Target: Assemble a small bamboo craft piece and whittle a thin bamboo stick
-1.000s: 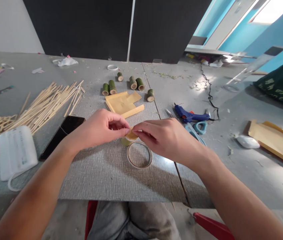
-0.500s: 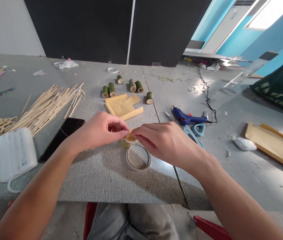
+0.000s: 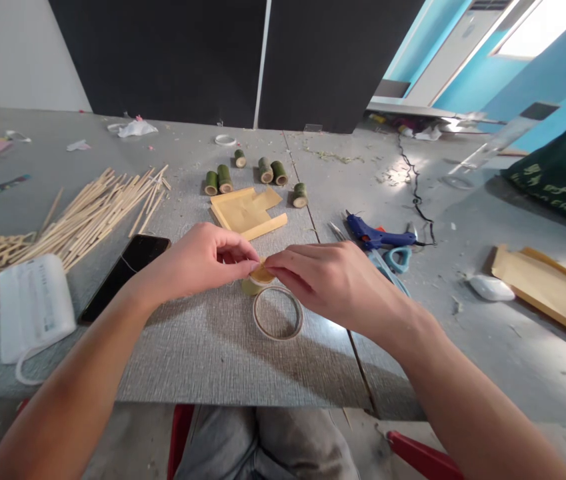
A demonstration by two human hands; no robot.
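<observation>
In the middle of the table stands a small pale yellow-green round piece with a light rim; my fingers partly cover it. A bit of brown paper lies over its top. My left hand pinches the paper's left edge between thumb and forefinger. From the right, my right hand has its fingertips pressed together on the paper's other edge. Just in front of the round piece, a thin tape ring lies flat near my right hand. Behind my hands is a cut, folded brown paper sheet.
Several green bamboo pieces stand or lie farther back. On the left are wooden sticks, a phone and a white mask. A blue glue gun, scissors and a folded brown paper tray lie right.
My right hand's fingertips have shifted very slightly on the paper. Everything else stays in place.
</observation>
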